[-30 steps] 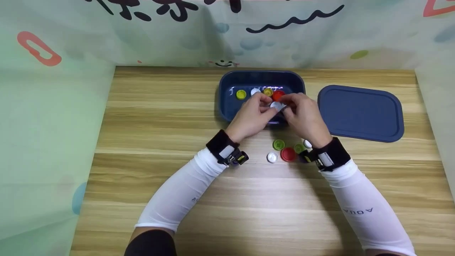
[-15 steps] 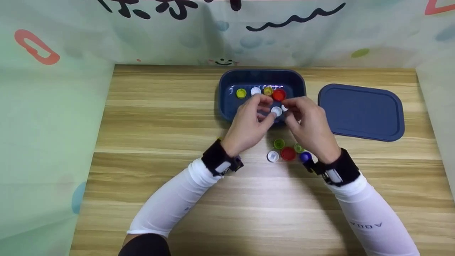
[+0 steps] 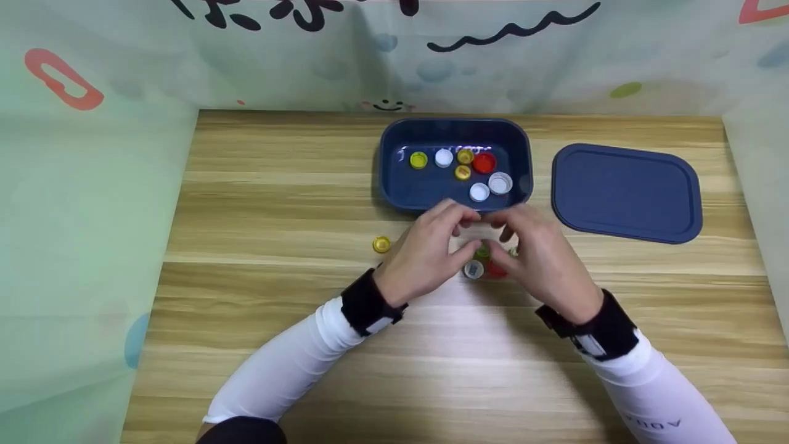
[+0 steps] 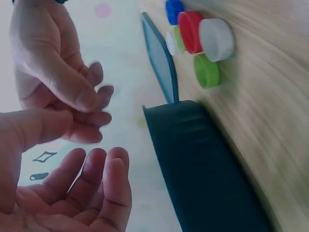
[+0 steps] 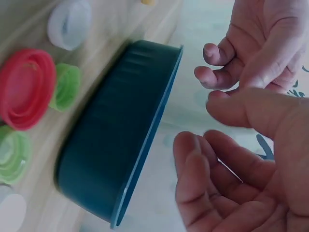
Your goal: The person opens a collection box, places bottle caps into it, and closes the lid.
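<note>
Both hands hover over the table just in front of the navy box [image 3: 394, 200], with nothing between their fingers. My left hand [image 3: 425, 256] has its fingers loosely bent, near a white bottle cap [image 3: 473, 269]. Close by, fingertips almost meeting it, is my right hand [image 3: 542, 259], also loosely bent. Beneath the hands lie a red cap [image 5: 29, 89], a green cap [image 5: 66, 87] and another green cap [image 5: 13, 152], partly hidden in the head view. Inside the box are several caps, among them a red cap [image 3: 484, 163], a yellow cap [image 3: 418, 160] and a white cap [image 3: 500, 183].
The navy lid [image 3: 627, 192] lies flat to the right of the box. A yellow cap [image 3: 381, 244] sits on the table left of the left hand. A blue cap [image 4: 174, 11] shows in the left wrist view. A printed cloth [image 3: 277, 68] stands behind the table.
Two white caps, held over the box a second ago, now lie in it. Both hands have come away empty and drawn back toward the front, uncovering more caps in the box.
</note>
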The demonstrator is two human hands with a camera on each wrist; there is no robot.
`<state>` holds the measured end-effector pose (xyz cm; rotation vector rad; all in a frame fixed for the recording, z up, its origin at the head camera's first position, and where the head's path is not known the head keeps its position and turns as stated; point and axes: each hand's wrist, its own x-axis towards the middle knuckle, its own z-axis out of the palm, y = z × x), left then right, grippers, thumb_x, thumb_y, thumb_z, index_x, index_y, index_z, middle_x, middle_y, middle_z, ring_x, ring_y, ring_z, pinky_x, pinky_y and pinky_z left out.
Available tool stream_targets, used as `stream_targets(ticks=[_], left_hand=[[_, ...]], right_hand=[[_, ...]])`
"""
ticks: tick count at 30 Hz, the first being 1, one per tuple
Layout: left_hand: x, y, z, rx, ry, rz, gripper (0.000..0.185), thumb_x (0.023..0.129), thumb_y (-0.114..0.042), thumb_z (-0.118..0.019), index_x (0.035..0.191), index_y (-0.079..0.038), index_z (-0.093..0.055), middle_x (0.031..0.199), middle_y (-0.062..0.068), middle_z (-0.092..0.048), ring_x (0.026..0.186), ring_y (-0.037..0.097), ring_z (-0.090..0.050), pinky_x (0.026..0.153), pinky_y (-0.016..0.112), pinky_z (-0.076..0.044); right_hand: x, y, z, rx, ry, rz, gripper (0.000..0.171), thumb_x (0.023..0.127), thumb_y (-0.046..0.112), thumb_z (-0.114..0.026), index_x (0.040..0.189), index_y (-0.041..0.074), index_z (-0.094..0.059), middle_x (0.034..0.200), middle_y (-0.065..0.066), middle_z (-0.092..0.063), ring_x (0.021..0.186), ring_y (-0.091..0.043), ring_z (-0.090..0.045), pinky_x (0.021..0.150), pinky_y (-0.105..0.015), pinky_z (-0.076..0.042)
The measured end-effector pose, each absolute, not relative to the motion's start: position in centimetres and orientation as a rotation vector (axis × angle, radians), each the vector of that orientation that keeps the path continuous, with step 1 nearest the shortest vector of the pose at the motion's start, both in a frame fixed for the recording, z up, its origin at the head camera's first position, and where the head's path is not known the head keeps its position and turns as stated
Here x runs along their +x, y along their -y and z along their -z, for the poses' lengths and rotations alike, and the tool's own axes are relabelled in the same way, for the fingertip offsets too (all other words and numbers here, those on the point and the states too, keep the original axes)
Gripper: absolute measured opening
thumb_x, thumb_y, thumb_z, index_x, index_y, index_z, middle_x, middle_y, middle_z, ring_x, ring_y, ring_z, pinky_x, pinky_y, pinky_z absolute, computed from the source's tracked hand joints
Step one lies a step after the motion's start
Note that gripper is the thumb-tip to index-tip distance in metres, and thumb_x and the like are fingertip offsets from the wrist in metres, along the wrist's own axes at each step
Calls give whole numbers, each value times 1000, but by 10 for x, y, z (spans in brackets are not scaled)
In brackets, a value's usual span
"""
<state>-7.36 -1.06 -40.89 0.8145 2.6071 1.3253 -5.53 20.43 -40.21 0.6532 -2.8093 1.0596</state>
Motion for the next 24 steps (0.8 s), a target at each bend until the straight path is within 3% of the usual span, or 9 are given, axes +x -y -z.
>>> stream_targets(ticks=[12,24], left_hand=[[-62,6,442,947,-2766,-758,44,94,-27,-83,129,-3,-70,116,7,-67,109,22,-63,97,33,-54],[-58,-6,461,1009,-2857,-499,25,94,-28,-81,106,-8,-73,99,5,-66,94,23,-64,81,36,-56]], right_hand=[[-37,-205,438,726,2986,-775,34,82,8,-87,111,-2,-73,96,-13,-66,83,-27,-64,72,-44,-60],[-35,-203,456,720,3028,-718,29,80,9,-88,103,2,-72,86,-5,-56,77,-24,-56,67,-41,-52]])
